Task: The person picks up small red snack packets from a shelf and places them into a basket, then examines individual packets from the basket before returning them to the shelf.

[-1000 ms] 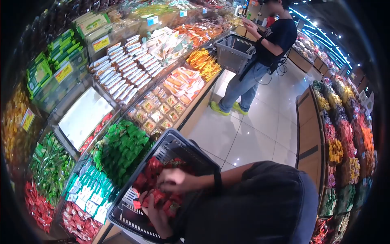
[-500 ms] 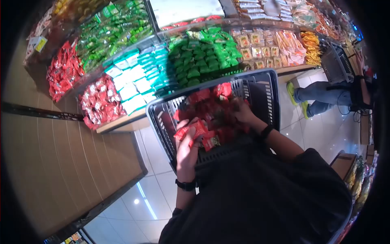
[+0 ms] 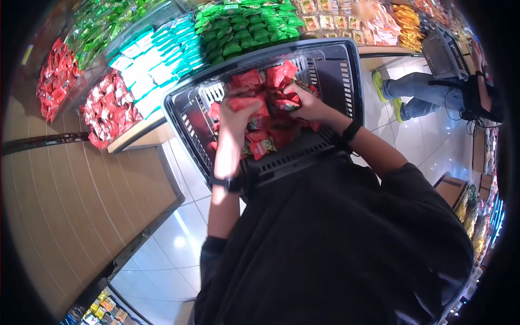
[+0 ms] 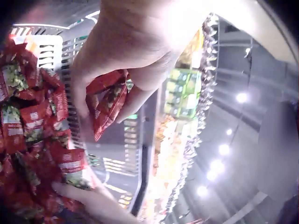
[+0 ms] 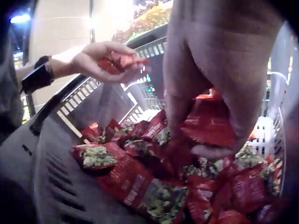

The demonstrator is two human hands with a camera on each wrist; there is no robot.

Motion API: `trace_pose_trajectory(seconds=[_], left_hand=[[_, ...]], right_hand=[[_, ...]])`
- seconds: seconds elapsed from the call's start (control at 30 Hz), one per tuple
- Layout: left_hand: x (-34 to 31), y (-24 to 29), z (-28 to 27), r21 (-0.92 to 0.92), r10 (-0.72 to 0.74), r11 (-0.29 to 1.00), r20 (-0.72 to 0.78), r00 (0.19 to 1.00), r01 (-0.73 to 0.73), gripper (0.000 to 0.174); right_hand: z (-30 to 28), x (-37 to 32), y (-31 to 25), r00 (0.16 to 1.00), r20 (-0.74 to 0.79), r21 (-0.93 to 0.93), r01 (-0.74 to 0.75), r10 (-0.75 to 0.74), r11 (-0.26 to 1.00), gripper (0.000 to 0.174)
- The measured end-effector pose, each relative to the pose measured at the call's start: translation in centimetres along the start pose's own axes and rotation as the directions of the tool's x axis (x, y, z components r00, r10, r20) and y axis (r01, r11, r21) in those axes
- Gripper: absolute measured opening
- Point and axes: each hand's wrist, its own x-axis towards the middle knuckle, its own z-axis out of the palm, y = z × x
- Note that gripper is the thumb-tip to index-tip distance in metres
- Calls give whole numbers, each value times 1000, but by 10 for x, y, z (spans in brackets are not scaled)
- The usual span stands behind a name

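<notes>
A dark grey shopping basket holds a heap of small red snack packets with a leafy green picture on them. In the head view, my left hand is over the basket's left side. Its thumb and fingers grip a red packet, held above the basket in the left wrist view. My right hand reaches into the right part of the heap, pinching another red packet between thumb and fingers. Part of the heap is hidden under both hands.
Beyond the basket's far rim, display bins carry green packets, teal and white packets and red packets. To the right stands a person in jeans beside another grey basket. A wooden panel lies left.
The head view has swung from the aisle to straight over the basket. My left hand has moved farther in over the heap with its packet; my right hand has lifted a packet slightly.
</notes>
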Motion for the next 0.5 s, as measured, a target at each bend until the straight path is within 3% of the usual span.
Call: trace_pose_trajectory(seconds=[0.03, 0.07, 0.1, 0.13, 0.2, 0.23, 0.27, 0.33, 0.37, 0.43, 0.47, 0.5], left_hand=[[21, -25, 0, -7, -6, 1000, -7, 1000, 6, 47], [44, -56, -4, 269, 99, 959, -38, 994, -85, 54], [55, -74, -6, 529, 211, 834, -37, 977, -160, 62], [55, -77, -4, 532, 219, 830, -40, 975, -165, 62], [54, -78, 0, 899, 343, 399, 36, 939, -180, 75], [55, -82, 0, 944, 343, 279, 73, 937, -176, 83], [49, -75, 6, 944, 342, 274, 84, 936, -185, 83], [36, -55, 19, 999, 212, 49, -21, 977, 11, 81], [38, -60, 11, 978, 125, 204, -70, 990, 43, 80], [31, -58, 10, 975, 81, 213, -76, 994, 57, 81], [27, -58, 8, 974, 30, 215, -84, 996, 75, 81], [30, -58, 8, 985, -21, 148, -87, 996, 89, 86]], right_hand=[[-9, -4, -8, 999, 43, -203, 2, 7, 979, 87], [-17, -5, -16, 997, 81, -393, 16, 18, 919, 98], [-30, -1, -18, 975, 134, -520, -84, 178, 850, 118], [-36, 0, -43, 950, 65, -706, -173, 306, 687, 121], [-44, 5, -49, 903, -60, -745, -324, 425, 584, 125], [-39, 7, -32, 902, -64, -738, -331, 427, 588, 125], [-30, 13, -1, 894, -98, -703, -373, 437, 606, 127], [-29, 14, 24, 883, -141, -668, -419, 448, 615, 129], [-23, 11, 27, 865, -123, -583, -460, 487, 670, 132], [-22, 11, 6, 821, -40, -388, -538, 570, 748, 133], [-17, 8, 7, 823, -37, -391, -534, 567, 750, 133], [-12, 7, 9, 809, 12, -165, -578, 588, 799, 127]])
